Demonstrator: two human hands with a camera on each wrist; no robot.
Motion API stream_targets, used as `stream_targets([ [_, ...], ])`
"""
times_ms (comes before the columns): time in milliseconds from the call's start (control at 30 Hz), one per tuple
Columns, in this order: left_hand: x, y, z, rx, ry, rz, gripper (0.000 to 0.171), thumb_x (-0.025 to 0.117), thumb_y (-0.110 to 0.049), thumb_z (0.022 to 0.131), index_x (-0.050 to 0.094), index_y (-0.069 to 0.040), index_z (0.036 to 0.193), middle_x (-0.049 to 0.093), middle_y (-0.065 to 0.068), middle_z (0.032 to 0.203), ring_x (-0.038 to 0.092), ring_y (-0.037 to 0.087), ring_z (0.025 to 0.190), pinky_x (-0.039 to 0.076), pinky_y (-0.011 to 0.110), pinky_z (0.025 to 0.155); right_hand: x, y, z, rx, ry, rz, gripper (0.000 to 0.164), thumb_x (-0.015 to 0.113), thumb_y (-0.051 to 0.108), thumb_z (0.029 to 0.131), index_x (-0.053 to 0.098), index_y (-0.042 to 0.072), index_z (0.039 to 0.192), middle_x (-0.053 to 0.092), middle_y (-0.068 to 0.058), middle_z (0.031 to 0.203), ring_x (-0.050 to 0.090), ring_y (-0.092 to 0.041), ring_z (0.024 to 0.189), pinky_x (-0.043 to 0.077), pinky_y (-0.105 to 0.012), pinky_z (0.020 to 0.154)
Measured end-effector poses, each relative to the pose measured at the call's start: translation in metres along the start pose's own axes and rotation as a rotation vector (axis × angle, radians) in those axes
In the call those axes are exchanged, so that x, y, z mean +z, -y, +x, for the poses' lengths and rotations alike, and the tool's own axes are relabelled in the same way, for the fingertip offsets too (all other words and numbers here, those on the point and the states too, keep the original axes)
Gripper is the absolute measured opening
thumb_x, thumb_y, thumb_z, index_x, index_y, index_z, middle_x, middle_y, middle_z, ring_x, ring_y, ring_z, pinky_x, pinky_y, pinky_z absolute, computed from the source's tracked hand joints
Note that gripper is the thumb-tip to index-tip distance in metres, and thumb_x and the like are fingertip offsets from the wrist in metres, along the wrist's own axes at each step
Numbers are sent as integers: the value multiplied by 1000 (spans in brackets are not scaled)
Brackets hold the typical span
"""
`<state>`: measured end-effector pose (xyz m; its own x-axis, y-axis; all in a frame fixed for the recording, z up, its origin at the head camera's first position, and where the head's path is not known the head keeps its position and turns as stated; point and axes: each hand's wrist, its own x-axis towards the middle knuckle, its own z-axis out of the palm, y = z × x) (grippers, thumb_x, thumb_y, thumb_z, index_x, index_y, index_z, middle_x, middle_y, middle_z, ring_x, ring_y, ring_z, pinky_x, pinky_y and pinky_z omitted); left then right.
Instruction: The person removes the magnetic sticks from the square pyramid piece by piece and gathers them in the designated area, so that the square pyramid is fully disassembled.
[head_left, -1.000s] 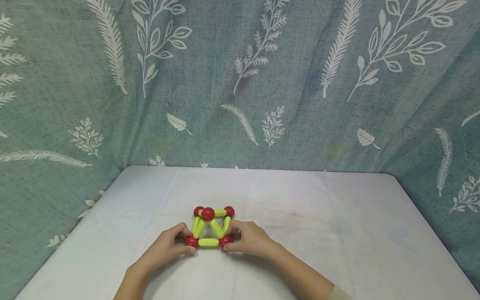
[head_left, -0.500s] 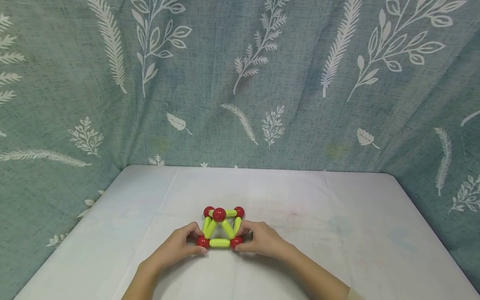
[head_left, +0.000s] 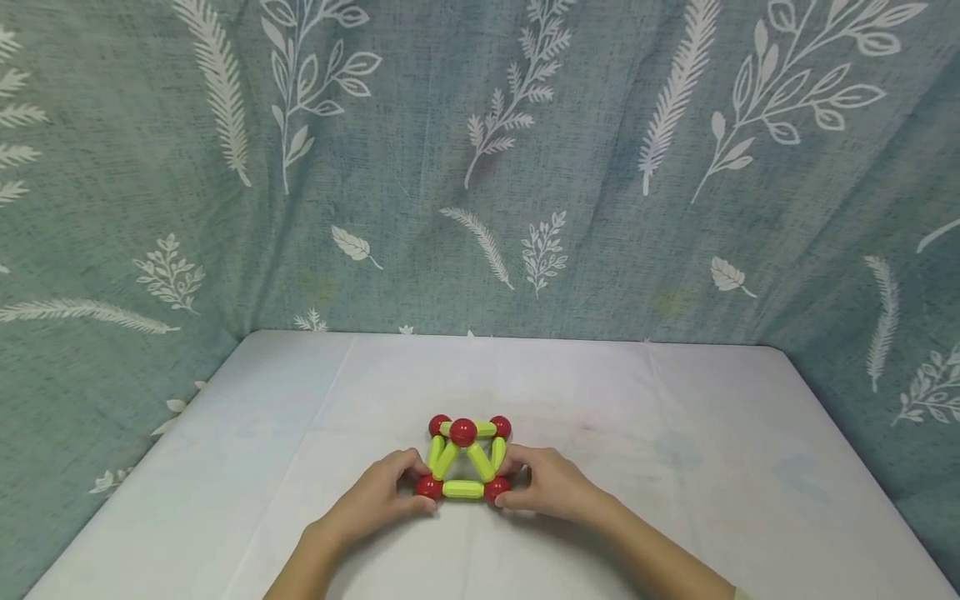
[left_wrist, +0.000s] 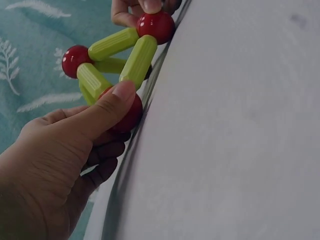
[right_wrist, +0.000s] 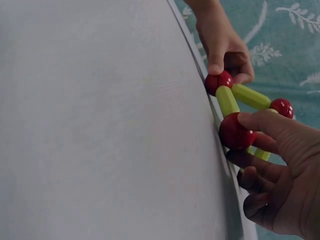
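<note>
The toy frame is shifted rightward, its near balls pinched by fingers of the inward-angled left hand and right hand.

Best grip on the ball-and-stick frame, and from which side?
Likely the near left ball and near right ball, pinched from their outer sides: they form the front corners and look thicker than the yellow stick between them. Left hand and right hand pinch them now.
</note>
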<state>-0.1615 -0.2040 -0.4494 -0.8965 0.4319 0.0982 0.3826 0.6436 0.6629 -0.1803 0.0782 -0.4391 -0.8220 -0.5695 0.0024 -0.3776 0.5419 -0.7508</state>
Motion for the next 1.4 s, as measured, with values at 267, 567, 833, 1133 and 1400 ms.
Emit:
stream_targets([
  [267,14,-8,8,88,-4,-12,34,77,-43,72,55,-24,91,59,-16,92,54,2,87,48,26,80,-9,-10,-18,-11,-21,37,22,77,25,76,60,22,89,63,12,87,51,-8,69,45,-21,57],
  [567,30,-22,17,117,52,-39,37,77,-43,72,55,-22,94,58,-15,92,52,3,86,47,24,78,-18,-20,-41,15,-38,56,22,78,25,76,61,21,90,62,10,87,50,-7,67,44,-20,56],
  [833,46,-33,19,193,30,-78,37,79,-38,72,56,-21,94,57,-14,92,51,1,84,48,21,76,-24,-30,-61,15,-46,97,23,78,23,76,61,20,91,61,8,85,45,-3,60,39,-18,52],
  [1133,63,-43,22,297,11,-136,38,80,-34,71,56,-17,95,58,-9,93,54,1,86,50,20,76,-34,-37,-81,23,-53,93,22,78,26,76,62,21,90,54,8,70,43,0,58,38,-17,50],
  [1400,74,-48,16,317,-25,-170,39,80,-34,69,57,-19,97,58,-10,95,52,0,86,49,19,76,-38,-44,-91,-37,-28,188,24,79,24,75,61,18,90,56,-2,72,47,-1,62,43,-19,52],
])
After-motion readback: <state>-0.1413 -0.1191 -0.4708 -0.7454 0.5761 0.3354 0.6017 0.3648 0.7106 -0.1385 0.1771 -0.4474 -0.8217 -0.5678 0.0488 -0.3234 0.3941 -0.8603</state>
